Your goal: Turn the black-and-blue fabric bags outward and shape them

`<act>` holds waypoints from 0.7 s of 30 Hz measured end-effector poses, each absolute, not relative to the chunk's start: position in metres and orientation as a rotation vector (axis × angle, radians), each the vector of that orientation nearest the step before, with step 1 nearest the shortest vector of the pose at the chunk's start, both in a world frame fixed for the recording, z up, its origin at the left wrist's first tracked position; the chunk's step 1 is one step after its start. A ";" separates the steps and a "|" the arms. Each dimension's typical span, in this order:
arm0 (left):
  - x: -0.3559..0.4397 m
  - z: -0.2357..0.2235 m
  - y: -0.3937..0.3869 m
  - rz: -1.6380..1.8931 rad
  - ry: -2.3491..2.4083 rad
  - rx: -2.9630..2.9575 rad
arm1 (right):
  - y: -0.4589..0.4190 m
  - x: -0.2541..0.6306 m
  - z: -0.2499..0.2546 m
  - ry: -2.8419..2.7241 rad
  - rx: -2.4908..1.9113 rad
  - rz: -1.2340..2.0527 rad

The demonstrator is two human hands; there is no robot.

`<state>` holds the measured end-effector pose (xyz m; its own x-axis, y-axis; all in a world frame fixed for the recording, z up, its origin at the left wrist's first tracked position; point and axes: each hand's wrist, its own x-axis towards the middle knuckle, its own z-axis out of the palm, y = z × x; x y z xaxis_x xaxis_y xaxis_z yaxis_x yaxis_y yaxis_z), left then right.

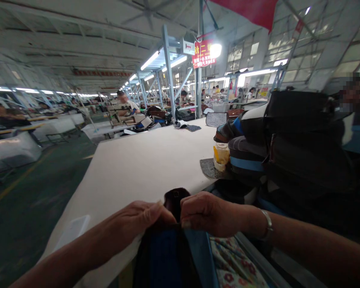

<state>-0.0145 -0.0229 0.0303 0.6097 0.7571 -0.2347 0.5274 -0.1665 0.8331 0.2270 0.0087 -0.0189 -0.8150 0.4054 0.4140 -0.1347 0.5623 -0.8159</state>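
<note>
Both my hands grip a dark, black-and-blue bag piece [168, 248] at the near edge of a long white table [144, 164]. My left hand [141, 218] is closed on its top edge from the left. My right hand [208, 214], with a silver bracelet at the wrist, is closed on the same edge from the right. A rounded dark part [175, 200] of the piece sticks up between the two hands. Its lower part hangs down toward my lap, out of clear view.
A tall heap of black, grey and blue bag parts [288, 152] fills the table's right side. A small glass jar with yellow contents [221, 156] stands on a grey pad beside the heap. Other people sit at work tables far back and at the right edge.
</note>
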 end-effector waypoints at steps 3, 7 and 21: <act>-0.021 0.038 -0.016 0.254 1.029 1.881 | 0.007 0.231 -0.017 -2.135 -0.273 1.418; -0.027 0.034 -0.009 0.198 0.902 1.918 | 0.008 0.232 -0.014 -2.041 -0.415 1.645; -0.021 0.030 -0.036 0.365 0.665 2.491 | -0.014 0.215 -0.021 -2.272 -0.075 0.396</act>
<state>-0.0208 -0.0360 0.0299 0.8422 0.5260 0.1186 0.3824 -0.7378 0.5563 0.2149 -0.0141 -0.0214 -0.6704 0.1803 0.7198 -0.0736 0.9491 -0.3063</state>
